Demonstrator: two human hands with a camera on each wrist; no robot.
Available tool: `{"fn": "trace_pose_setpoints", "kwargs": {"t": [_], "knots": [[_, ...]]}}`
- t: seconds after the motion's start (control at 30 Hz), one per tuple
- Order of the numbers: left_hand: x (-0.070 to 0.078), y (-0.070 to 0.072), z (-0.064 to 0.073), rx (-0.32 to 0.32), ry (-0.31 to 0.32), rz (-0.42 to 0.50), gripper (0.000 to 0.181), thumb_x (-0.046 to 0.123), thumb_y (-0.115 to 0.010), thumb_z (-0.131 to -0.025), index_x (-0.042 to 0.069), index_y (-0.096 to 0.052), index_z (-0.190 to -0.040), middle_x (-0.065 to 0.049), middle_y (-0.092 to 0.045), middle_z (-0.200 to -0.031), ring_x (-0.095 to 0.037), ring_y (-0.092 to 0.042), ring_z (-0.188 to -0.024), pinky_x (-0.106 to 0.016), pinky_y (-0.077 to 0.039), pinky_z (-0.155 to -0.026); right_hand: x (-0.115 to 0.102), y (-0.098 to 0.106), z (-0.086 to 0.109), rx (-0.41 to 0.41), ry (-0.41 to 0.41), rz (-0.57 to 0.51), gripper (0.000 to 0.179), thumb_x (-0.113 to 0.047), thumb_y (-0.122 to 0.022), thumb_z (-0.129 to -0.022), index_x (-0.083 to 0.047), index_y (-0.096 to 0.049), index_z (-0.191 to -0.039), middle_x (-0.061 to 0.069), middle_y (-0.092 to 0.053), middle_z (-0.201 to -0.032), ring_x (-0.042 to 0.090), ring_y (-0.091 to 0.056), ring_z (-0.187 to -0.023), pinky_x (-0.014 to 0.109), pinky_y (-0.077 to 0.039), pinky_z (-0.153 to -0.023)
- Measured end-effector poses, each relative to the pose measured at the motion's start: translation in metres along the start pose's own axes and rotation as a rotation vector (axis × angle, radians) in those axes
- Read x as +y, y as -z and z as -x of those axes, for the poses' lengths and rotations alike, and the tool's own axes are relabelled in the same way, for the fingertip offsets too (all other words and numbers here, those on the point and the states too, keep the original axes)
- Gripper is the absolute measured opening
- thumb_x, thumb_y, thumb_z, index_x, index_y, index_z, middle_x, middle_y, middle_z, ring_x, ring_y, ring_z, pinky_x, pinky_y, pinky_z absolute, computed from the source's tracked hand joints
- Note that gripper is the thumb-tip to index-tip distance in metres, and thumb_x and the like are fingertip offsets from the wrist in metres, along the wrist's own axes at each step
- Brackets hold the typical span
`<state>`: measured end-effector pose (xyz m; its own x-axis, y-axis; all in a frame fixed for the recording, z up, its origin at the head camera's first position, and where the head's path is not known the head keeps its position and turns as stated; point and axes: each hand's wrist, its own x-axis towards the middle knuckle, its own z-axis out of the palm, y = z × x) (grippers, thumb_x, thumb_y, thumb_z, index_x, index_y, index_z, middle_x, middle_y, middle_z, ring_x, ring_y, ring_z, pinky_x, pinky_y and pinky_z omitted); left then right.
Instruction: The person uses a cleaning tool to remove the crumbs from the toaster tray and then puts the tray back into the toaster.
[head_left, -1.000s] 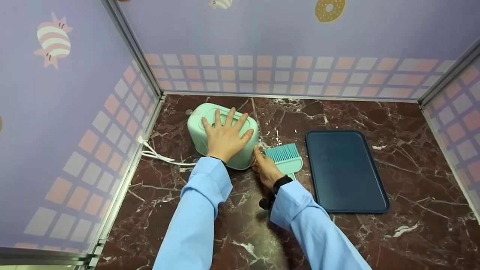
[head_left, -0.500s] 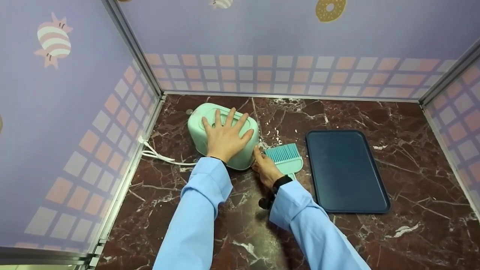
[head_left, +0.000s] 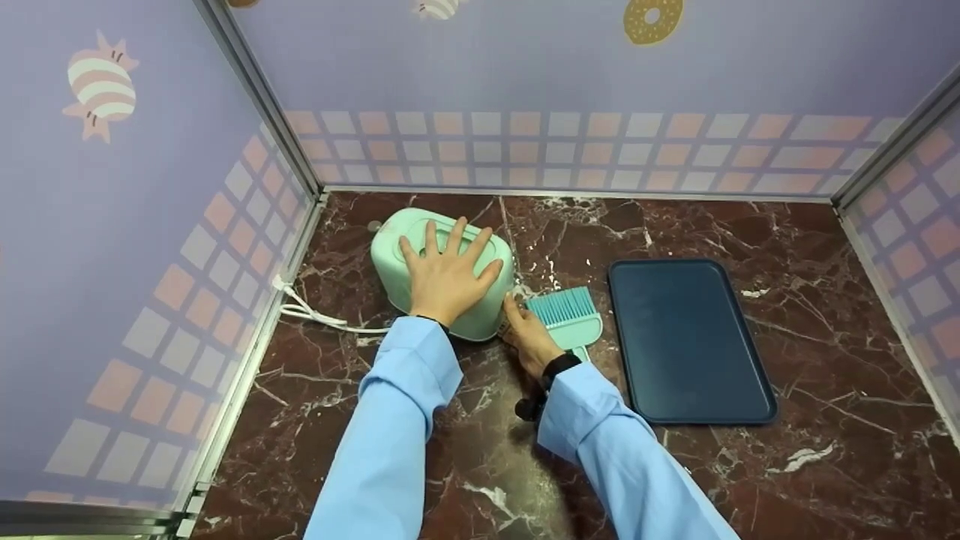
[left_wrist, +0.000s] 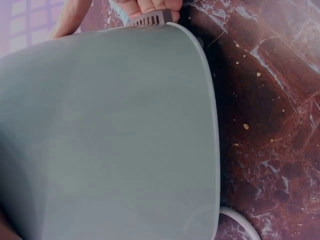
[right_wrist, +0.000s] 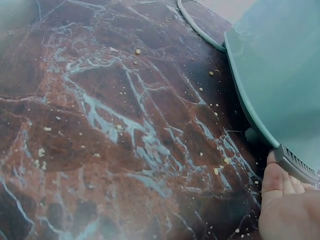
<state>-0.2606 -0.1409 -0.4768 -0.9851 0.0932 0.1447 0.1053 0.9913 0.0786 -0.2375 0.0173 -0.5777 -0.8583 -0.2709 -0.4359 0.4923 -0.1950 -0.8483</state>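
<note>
A mint-green toaster point(head_left: 476, 322) stands on the dark red marbled surface at the left. My left hand point(head_left: 444, 283) lies on its top with the fingers spread. Low at the toaster's right end, my right hand point(head_left: 531, 341) pinches a grey ribbed piece point(right_wrist: 299, 165) that juts out at the bottom rim. The left wrist view shows curled fingers point(left_wrist: 155, 5) right at this ribbed piece point(left_wrist: 150, 19), with the thumb against the toaster's end. My left palm hides much of the toaster's top.
A teal brush point(head_left: 570, 311) lies just right of my right hand. Farther right is a dark blue tray point(head_left: 690, 341). A white cord point(head_left: 319, 316) runs from the toaster to the left wall. Crumbs point(right_wrist: 42, 152) dot the marbled surface.
Both hands keep the same places on the toaster. The head view has shifted very slightly; nothing else visibly moves.
</note>
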Motion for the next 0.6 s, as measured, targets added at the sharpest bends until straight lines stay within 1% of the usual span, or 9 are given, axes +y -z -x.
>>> {"fn": "trace_pose_setpoints", "kwargs": {"t": [0.3,0.5,0.6], "knots": [[-0.0006,-0.0012,0.0001,0.003,0.001,-0.002,0.065,0.075,-0.026,-0.100,0.047,-0.030,-0.159,0.002,-0.023,-0.169,-0.047,-0.011,-0.154,-0.080,-0.001,-0.111,0.0021,-0.0015,-0.0012,0.012,0.013,0.002,0.081,-0.050,-0.046,-0.107,0.009,-0.017,-0.156,0.027,-0.019,-0.162,0.043,-0.026,-0.149,0.052,-0.029,-0.120],[0.0003,0.0004,-0.0007,-0.020,0.008,-0.022,0.065,0.075,-0.024,-0.100,0.049,-0.026,-0.159,0.003,-0.021,-0.170,-0.046,-0.010,-0.154,-0.079,-0.001,-0.112,0.0021,-0.0019,-0.0018,0.032,0.013,0.008,0.083,-0.049,-0.045,-0.107,0.010,-0.014,-0.156,0.028,-0.017,-0.162,0.043,-0.025,-0.150,0.052,-0.030,-0.119],[0.0004,0.0010,-0.0004,-0.019,0.007,-0.018,0.065,0.075,-0.025,-0.100,0.048,-0.027,-0.159,0.003,-0.021,-0.170,-0.046,-0.010,-0.154,-0.079,0.000,-0.112,0.0021,-0.0016,-0.0025,0.033,0.009,0.014,0.083,-0.049,-0.045,-0.107,0.010,-0.013,-0.156,0.028,-0.018,-0.162,0.044,-0.026,-0.149,0.052,-0.030,-0.119]]}}
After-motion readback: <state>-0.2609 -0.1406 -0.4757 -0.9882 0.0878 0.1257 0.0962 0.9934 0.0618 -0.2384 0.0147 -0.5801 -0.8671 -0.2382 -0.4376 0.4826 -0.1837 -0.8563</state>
